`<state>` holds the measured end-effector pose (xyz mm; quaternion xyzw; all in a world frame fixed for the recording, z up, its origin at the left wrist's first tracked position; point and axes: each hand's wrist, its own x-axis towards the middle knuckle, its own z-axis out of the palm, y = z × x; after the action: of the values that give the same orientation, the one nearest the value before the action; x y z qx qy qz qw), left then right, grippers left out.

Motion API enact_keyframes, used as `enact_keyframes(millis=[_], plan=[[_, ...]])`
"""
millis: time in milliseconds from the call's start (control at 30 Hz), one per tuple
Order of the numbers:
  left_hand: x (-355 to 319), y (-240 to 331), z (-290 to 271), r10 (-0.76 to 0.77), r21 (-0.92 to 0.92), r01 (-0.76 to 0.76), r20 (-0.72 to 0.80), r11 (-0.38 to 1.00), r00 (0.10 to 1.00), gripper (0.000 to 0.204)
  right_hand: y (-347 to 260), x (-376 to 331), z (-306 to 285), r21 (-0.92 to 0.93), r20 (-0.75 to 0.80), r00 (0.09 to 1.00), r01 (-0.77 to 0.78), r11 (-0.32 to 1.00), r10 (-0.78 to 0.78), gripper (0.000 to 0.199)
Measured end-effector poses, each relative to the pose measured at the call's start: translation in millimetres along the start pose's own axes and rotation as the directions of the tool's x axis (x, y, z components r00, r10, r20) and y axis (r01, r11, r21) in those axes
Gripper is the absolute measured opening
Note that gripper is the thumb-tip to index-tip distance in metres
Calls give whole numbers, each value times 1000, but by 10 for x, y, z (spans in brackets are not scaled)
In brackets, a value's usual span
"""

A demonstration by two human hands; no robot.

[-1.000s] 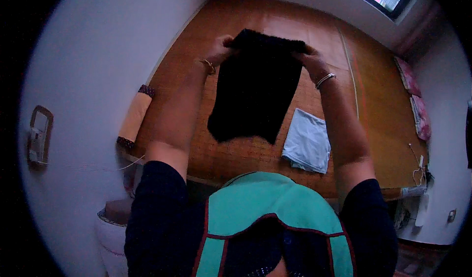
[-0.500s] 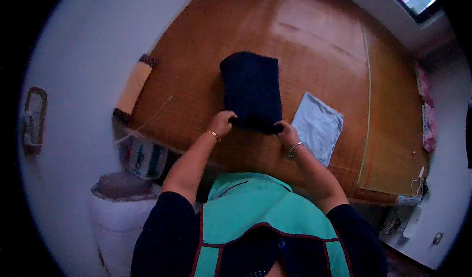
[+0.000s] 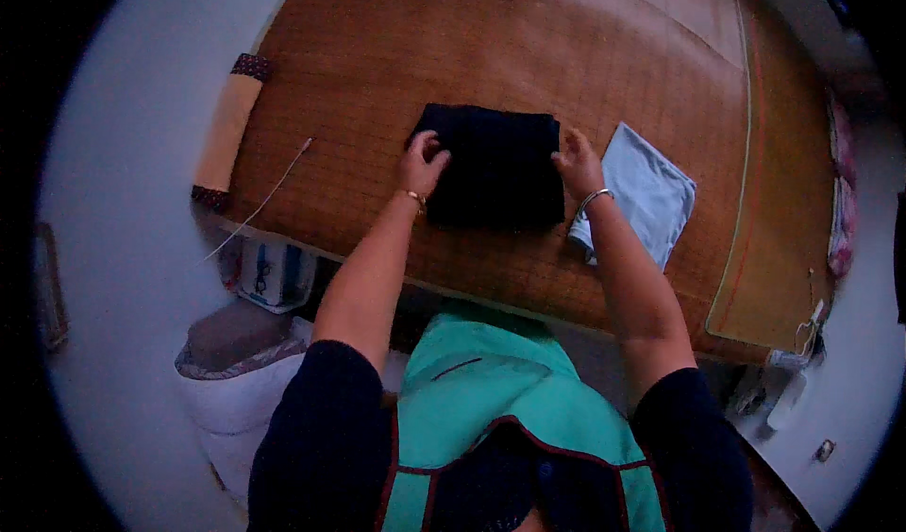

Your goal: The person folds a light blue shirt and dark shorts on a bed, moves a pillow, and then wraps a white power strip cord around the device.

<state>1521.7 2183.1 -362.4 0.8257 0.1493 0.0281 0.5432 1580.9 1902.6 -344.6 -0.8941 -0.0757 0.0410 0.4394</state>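
Observation:
A dark navy garment [image 3: 495, 173], folded into a compact rectangle, lies flat on the brown woven mat [image 3: 359, 79] in front of me. My left hand [image 3: 423, 166] is at its left edge, thumb and fingers curved but apart. At the opposite edge is my right hand [image 3: 578, 162], its fingers also spread and its thumb by the cloth. Neither hand visibly grips the fabric. Just right of my right hand rests a light blue folded cloth [image 3: 651, 192], partly covered by my right forearm.
A tan bolster pillow [image 3: 229, 135] with dark patterned ends lies along the left edge. Near it a thin white cable [image 3: 269, 197] hangs over the side. Below stands a white bin [image 3: 226, 419]. Pink bundles [image 3: 842, 216] and a white cord [image 3: 809, 329] are at the right.
The near end of the dark garment has been folded away from me, making it shorter. Both hands have let go of that end and moved up to its sides.

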Motion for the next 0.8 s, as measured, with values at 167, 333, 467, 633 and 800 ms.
enact_keyframes(millis=[167,333,467,633,800], plan=[[7,-495,31,-453,-71,447,-142,892,880,56,744,-775,299,60,-63,940,-331,942,335,34],[-139,-471,176,-764,32,764,-10,645,645,68,529,-904,700,701,515,325,-692,-171,793,48],[-152,-346,85,-797,-263,876,368,405,479,58,297,-417,771,753,296,429,-654,68,853,44],[-201,455,539,-474,-565,781,630,264,616,43,567,153,-4,671,-17,853,-377,639,521,26],[-514,1139,1355,-404,-655,608,457,450,792,39,1065,731,-1039,462,-70,963,-199,864,260,28]])
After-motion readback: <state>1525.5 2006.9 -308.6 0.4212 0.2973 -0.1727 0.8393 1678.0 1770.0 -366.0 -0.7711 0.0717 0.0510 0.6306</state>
